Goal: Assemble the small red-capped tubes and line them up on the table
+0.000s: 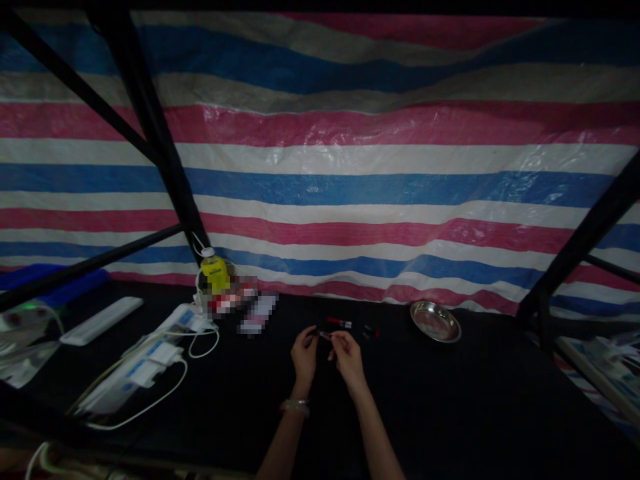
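Observation:
My left hand (304, 359) and my right hand (349, 360) meet over the black table, both closed in pinches. Between their fingertips is a small, slim object (325, 335), dark with a shiny silver part; its kind is too small and dim to make out. Just beyond my fingers lies a small red and silver stick-shaped item (339, 323). To the right of it sits a small dark piece with a red end (371, 331). A bracelet circles my left wrist.
A round metal dish (435, 322) stands at the right. Toward the left are a yellow bottle (215, 272), blurred-out packets, a white power strip (103, 321) and white chargers with loose cables (153, 363). Black frame posts flank the table (450, 407), with a striped sheet (350, 187) behind.

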`<state>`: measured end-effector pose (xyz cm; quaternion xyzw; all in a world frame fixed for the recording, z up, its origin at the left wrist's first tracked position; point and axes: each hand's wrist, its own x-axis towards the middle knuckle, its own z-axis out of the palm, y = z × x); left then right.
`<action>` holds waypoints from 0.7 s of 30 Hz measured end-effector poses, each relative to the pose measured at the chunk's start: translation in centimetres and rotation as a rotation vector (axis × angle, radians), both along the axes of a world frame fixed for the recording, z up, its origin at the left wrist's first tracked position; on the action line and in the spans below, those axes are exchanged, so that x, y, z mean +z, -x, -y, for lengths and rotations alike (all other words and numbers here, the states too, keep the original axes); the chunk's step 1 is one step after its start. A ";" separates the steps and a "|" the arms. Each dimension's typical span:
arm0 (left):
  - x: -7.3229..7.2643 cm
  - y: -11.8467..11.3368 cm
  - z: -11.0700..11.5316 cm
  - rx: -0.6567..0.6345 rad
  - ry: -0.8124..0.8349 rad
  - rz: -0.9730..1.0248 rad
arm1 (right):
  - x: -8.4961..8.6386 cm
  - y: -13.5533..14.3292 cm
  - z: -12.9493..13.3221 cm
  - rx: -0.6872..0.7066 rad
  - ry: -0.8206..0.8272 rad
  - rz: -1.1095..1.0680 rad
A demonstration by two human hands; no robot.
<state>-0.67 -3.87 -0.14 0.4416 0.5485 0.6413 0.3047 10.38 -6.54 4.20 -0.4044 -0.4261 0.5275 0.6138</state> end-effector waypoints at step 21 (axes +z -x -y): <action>-0.1 0.3 -0.2 0.051 -0.067 -0.022 | -0.4 -0.9 0.3 -0.101 0.011 0.178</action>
